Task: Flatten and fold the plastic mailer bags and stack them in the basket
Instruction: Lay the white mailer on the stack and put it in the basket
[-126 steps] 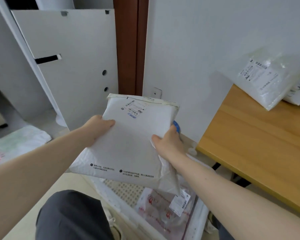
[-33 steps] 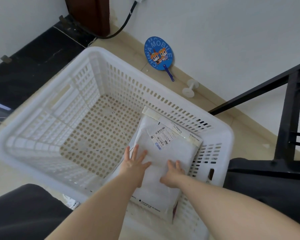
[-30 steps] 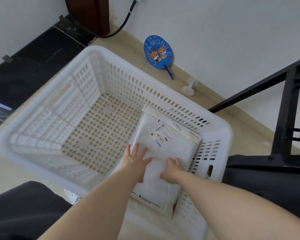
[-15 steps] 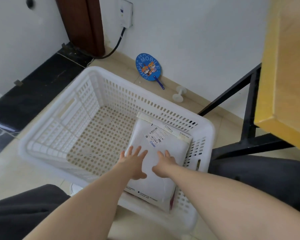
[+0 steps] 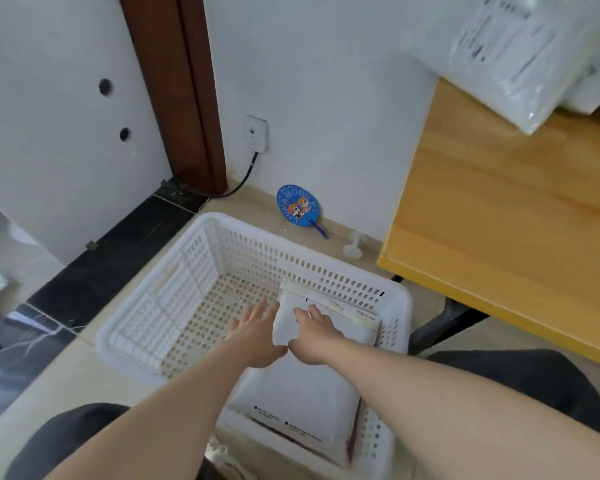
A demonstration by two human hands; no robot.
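Both hands are lifting off the mailer (image 5: 312,393) now, where a moment ago they were pressing it flat, and the view is tipping up toward the table (image 5: 506,216). That mailer is lying folded in the right side of the basket (image 5: 146,327), on top of what looks like another bag, its near end riding up over the front rim. The left hand (image 5: 257,336) is hovering open, fingers spread, holding nothing, at the bag's left edge. The right hand (image 5: 312,336) is loosely open too, fingertips just resting near the label, gripping nothing. To my eye this bag is stowed, and the person is turning to fetch the next. More mailers (image 5: 527,53) are waiting on the table's far corner, blurred. A blue fan (image 5: 298,206) and a small white spool (image 5: 352,245) are lying on the floor by the wall, clear of the reach. The table's edge, jutting close beside the basket, is the one thing to swing around.
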